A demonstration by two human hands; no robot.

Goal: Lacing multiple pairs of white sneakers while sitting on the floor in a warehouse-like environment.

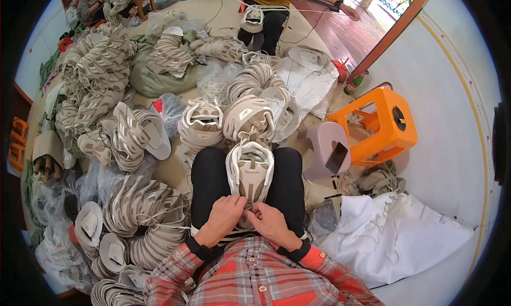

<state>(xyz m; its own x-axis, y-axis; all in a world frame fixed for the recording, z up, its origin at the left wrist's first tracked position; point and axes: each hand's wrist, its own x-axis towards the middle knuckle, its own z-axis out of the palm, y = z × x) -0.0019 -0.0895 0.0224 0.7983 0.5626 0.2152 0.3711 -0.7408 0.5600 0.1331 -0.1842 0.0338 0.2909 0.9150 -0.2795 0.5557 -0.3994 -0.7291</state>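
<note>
shoe upper [250, 174]: it lies between your thighs, opening away from you, beige with brown strips down the front and a pale, padded-looking collar.
left hand [224, 216]: yours comes in from the lower left, wrist bent inward, back of the hand up; thumb and forefinger are pinched together on the upper's near part.
right hand [270, 221]: yours angles in from the lower right, fingers curled, thumb near the forefinger at the upper's near end; you cannot tell whether they grip anything.
wrists: a dark band circles each one, just above the cuffs of your red and grey plaid shirt [255, 276].
legs: your black trousers [288, 181] flank the upper on both sides.
beyond your knees: two more beige uppers [200, 124] sit side by side, rounded and laced.
left side: nested uppers [154, 247] form a ribbed, curling stack near crinkled clear plastic [64, 250].
right side: a smooth lilac stool [316, 154] bears a dark flat phone [337, 157], beside a glossy orange stool [380, 141]; nearer you, white sheeting [415, 242] lies in soft folds under thin pale cord [393, 253].
</note>
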